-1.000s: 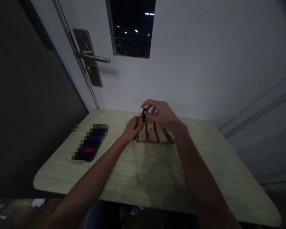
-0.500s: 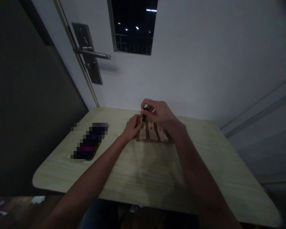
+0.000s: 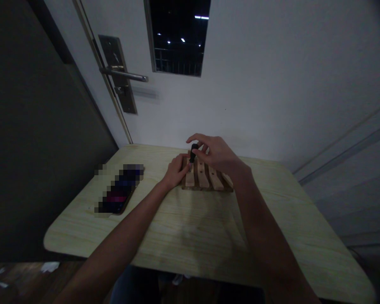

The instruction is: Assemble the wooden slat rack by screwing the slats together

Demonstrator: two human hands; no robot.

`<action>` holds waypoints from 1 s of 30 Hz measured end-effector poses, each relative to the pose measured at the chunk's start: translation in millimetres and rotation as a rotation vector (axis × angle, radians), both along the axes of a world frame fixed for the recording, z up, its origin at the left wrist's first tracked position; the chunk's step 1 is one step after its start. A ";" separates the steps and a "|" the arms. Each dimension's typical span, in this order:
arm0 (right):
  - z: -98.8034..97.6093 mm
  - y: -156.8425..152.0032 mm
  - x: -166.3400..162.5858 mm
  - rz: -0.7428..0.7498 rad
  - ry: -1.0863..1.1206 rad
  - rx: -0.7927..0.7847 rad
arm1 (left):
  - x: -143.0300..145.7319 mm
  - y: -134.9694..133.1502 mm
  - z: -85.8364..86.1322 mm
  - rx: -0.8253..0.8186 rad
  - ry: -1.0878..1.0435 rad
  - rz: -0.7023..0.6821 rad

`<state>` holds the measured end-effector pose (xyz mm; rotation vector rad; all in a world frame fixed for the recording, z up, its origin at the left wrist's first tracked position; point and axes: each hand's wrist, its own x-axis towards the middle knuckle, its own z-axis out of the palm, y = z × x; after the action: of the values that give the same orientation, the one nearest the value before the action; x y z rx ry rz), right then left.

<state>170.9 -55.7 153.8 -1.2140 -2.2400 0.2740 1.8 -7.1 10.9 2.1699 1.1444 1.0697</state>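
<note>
A slatted wooden piece (image 3: 203,179), with several pale curved strips on a darker base and small dark holes in the strips, lies flat toward the back of the table. My left hand (image 3: 176,169) grips its left side, the thumb close to the screwdriver's tip. A short black-handled screwdriver (image 3: 193,152) stands tilted on the leftmost strip. My right hand (image 3: 217,154) has its thumb against the handle; the index finger is lifted off, and the other fingers are partly hidden behind. What lies under the tip is too small to make out.
To the left on the pale wooden table (image 3: 177,228) lies a phone (image 3: 123,190), partly pixelated. Behind the table rises a white door with a metal handle (image 3: 126,75) and a dark window (image 3: 179,38). The table's rounded front edge is near my legs.
The fingers of my right hand have loosened around the screwdriver, with the index finger straightened out and more of the handle showing. My left hand keeps its place.
</note>
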 end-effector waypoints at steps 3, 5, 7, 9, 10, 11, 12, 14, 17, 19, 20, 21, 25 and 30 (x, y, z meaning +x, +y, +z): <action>0.8 0.2 -1.6 -0.032 0.005 0.015 | -0.4 0.9 -1.6 0.007 0.004 0.002; -0.5 1.8 -1.8 -0.066 0.006 0.029 | -0.5 2.1 -3.2 0.012 0.000 -0.003; -2.2 3.8 -1.7 -0.101 -0.003 0.030 | -0.5 3.3 -4.4 0.020 -0.007 -0.011; -3.4 4.9 -1.9 -0.116 -0.020 0.026 | -0.4 4.1 -4.9 0.021 0.007 -0.006; -3.6 5.0 -2.2 -0.117 -0.026 0.024 | -0.3 4.3 -4.9 0.020 0.019 0.006; -3.6 4.7 -2.6 -0.114 -0.030 0.023 | -0.2 4.5 -4.9 0.019 0.029 0.014; -3.4 4.2 -3.1 -0.109 -0.032 0.021 | -0.2 4.6 -4.9 0.020 0.033 0.016; -2.3 2.6 -4.1 -0.099 -0.039 0.014 | -0.3 4.6 -5.0 0.025 0.022 0.008; -0.8 0.2 -4.1 -0.065 -0.053 0.002 | -0.7 4.2 -5.1 0.034 -0.001 -0.016; -1.0 -0.7 -2.6 -0.028 -0.043 0.006 | -0.9 3.6 -4.5 0.028 -0.007 -0.013; -1.5 -0.9 -1.4 -0.013 -0.033 0.007 | -0.9 3.2 -4.1 0.023 -0.008 -0.008; -2.3 -0.8 0.0 -0.003 -0.023 0.007 | -0.8 2.8 -3.6 0.019 -0.008 -0.003; -5.7 2.0 6.4 0.008 -0.017 -0.014 | -0.7 1.7 -2.0 0.013 -0.009 -0.005; -1.0 4.8 9.5 0.037 -0.012 0.005 | -1.0 0.5 -0.9 0.006 0.001 0.001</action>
<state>180.4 -50.9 152.8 -1.1758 -2.2739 0.2762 0.9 -6.6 10.0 2.1746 1.1449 1.0739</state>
